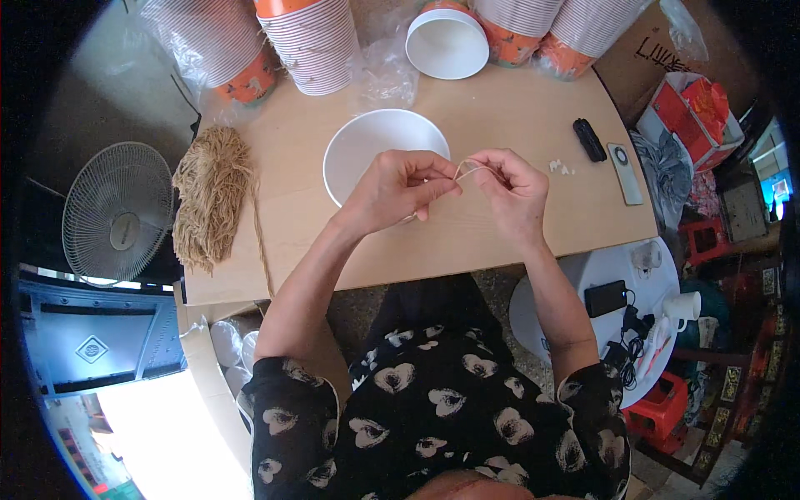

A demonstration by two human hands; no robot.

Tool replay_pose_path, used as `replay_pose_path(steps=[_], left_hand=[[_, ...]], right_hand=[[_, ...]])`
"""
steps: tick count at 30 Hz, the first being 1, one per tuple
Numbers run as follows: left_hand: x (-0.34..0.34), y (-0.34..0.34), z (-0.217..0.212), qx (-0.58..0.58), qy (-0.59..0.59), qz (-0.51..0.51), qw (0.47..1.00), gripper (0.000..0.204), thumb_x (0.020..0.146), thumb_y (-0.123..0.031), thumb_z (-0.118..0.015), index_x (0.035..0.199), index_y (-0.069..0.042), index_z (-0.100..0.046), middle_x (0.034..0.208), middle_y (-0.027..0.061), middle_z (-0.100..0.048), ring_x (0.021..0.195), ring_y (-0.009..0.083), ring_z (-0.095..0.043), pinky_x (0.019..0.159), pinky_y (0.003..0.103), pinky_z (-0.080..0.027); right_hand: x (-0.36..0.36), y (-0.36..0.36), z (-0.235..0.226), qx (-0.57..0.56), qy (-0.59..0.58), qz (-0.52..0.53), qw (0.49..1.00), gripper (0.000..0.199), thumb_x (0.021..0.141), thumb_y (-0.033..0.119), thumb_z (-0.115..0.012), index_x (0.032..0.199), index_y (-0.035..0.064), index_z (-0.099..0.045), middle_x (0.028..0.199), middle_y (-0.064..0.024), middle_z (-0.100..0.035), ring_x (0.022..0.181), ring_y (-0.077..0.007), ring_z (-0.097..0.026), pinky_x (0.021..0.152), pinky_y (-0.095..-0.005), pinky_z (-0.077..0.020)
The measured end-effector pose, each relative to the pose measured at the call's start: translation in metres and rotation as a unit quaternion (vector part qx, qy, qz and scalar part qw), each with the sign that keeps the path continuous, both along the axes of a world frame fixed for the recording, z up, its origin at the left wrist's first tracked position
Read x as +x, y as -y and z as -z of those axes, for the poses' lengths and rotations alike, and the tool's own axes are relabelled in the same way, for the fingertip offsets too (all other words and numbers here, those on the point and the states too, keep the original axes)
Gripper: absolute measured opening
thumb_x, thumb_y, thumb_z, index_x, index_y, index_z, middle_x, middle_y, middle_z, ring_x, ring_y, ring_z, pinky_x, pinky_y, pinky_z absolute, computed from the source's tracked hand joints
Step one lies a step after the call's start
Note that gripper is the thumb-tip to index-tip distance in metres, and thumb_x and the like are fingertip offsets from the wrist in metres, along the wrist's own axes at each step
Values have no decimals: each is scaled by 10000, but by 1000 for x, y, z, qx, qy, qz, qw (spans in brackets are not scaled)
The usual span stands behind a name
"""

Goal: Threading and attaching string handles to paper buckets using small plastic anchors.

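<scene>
My left hand (404,187) and my right hand (515,185) are close together above the middle of the table. Between their fingertips runs a thin pale string (472,167), curved into a small loop near my right fingers. Both hands pinch it. Behind and below my left hand stands a white paper bucket (350,150), its mouth facing up and its near side partly hidden by the hand. At the table's left lies a thick bundle of tan twine (210,200), with one long strand hanging toward the front edge.
Stacked paper buckets (310,46) line the table's back, beside a tipped bucket (447,46). White bits (561,167), a black bundle (589,140) and a phone (625,173) lie right. A fan (119,212) stands left; a round white side table (575,271) sits near my right arm.
</scene>
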State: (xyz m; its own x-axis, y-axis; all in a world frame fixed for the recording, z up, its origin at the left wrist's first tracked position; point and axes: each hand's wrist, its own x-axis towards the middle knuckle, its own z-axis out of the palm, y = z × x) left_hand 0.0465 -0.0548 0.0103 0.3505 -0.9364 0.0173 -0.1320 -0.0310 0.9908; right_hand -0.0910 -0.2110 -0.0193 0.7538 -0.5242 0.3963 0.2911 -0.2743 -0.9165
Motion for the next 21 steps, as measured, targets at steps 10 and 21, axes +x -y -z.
replay_pose_path(steps=[10, 21], left_hand=[[12, -2, -7, 9, -87, 51, 995, 233, 1037, -151, -532, 1121, 0, -688, 928, 17, -727, 595, 64, -616, 573, 211, -502], [25, -1, 1, 28, -103, 158, 982, 178, 1027, -143, -558, 1083, -29, -682, 891, 15, -708, 658, 48, -608, 593, 216, -488]], right_hand=[[5, -5, -8, 10, 37, -81, 996, 120, 938, -4, -657, 1049, -35, -690, 935, -55, -702, 835, -101, -660, 749, -237, -547], [5, -3, -4, -11, 25, -52, 998, 124, 937, -7, -658, 1053, -28, -695, 909, -29, -694, 793, -73, -636, 710, -219, -521]])
